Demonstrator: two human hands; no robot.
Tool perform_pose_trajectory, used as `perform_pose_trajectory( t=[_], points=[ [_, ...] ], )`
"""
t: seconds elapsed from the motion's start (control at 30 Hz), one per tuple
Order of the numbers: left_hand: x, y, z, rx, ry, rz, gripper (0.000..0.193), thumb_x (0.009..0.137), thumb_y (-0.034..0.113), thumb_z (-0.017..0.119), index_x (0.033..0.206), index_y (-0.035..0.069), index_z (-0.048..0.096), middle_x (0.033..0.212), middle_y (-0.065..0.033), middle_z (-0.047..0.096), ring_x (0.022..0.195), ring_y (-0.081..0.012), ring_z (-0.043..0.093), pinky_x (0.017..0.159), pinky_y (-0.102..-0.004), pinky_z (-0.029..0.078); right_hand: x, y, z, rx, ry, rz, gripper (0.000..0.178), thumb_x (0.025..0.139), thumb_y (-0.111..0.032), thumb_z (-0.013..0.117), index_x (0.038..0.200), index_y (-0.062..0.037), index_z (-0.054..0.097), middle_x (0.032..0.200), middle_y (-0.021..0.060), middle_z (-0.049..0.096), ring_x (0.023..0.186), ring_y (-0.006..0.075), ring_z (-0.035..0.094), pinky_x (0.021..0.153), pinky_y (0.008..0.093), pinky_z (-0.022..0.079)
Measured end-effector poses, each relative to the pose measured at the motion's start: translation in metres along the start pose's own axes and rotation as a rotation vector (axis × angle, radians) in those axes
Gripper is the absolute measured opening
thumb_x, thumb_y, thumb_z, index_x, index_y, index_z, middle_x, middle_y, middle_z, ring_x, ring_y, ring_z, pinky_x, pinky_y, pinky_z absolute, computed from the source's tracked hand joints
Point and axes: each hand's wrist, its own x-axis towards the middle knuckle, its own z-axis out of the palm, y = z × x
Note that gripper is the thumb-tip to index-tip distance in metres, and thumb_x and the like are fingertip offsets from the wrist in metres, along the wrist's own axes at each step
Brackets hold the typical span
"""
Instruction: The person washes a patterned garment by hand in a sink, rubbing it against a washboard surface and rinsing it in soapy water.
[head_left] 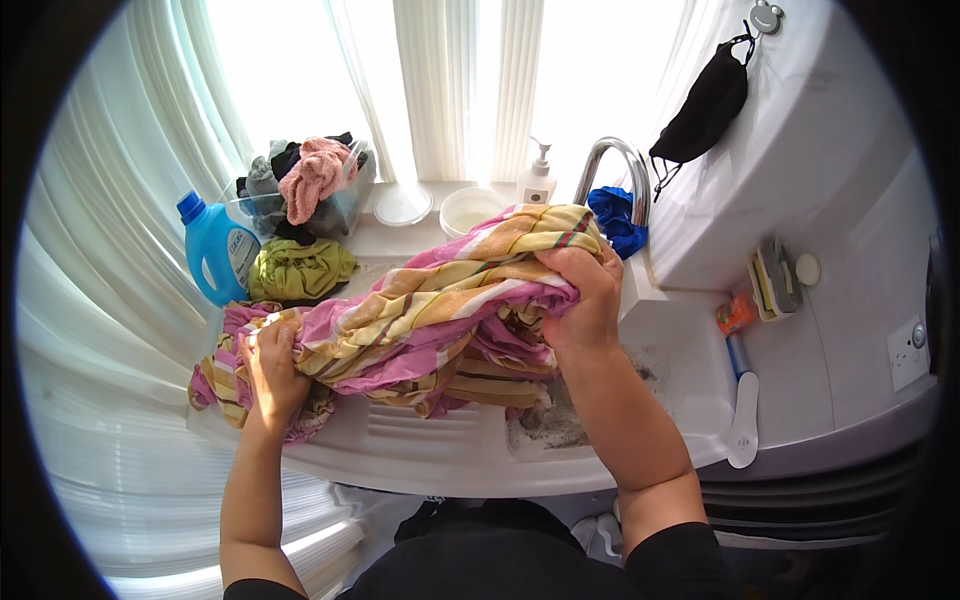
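A large striped cloth [420,310] in pink, yellow and white is stretched and twisted between my two hands above the sink [690,400]. My left hand [270,365] is closed round its left part, where more of the cloth bunches on the washboard side. Gripping the right end, my right hand [588,297] is raised higher, near the tap. Part of the cloth hangs down toward the basin, where dark, murky water [560,422] shows. Some of the fingers on both hands are hidden by folds.
Behind the cloth stand a blue detergent bottle [212,250], a green cloth [300,270], a clear bin [350,205] of clothes, a white tub [472,208], a pump bottle [537,180] and a curved tap [610,145] with a blue cloth [618,222]. A white-handled brush [743,420] lies at right.
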Motion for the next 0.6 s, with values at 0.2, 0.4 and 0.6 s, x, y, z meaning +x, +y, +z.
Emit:
perform_pose_trajectory(
  t=[0.2, 0.4, 0.6],
  points=[
    [0.026, -0.009, -0.001, 0.159, -0.218, -0.202, 0.050, 0.072, 0.006, 0.064, 0.121, 0.012, 0.059, 0.116, -0.0123, 0.058, 0.119, -0.0361, 0.049, 0.110, -0.0643, 0.023, -0.025, 0.094, -0.017, -0.231, -0.115, 0.131, 0.017, 0.081, -0.005, 0.069, 0.096, 0.0041, 0.069, 0.085, 0.0028, 0.070, 0.074, 0.0102, 0.063, 0.071, 0.0250, 0.052],
    [0.066, 0.067, -0.003, -0.344, -0.606, 0.149, 0.111, 0.065, 0.051, 0.078, 0.156, 0.018, 0.024, 0.162, -0.0209, 0.016, 0.150, -0.0399, 0.012, 0.115, -0.0667, 0.008, -0.017, 0.128, -0.112, -1.565, -0.070, 0.118, 0.101, 0.070, -0.047, 0.078, 0.148, -0.0061, 0.031, 0.155, 0.0258, 0.021, 0.144, 0.0420, 0.018, 0.112, 0.0520, 0.030],
    [0.113, 0.130, 0.086, -0.136, -0.849, -0.228, 0.096, 0.081, 0.077, 0.052, 0.149, 0.011, 0.041, 0.149, -0.0240, 0.041, 0.140, -0.0423, 0.035, 0.113, -0.0613, 0.021, 0.042, 0.180, -0.130, -1.447, -0.388, 0.211, 0.078, 0.071, -0.041, 0.070, 0.139, -0.0086, 0.052, 0.133, 0.0297, 0.055, 0.128, 0.0404, 0.050, 0.105, 0.0456, 0.042]
  ],
)
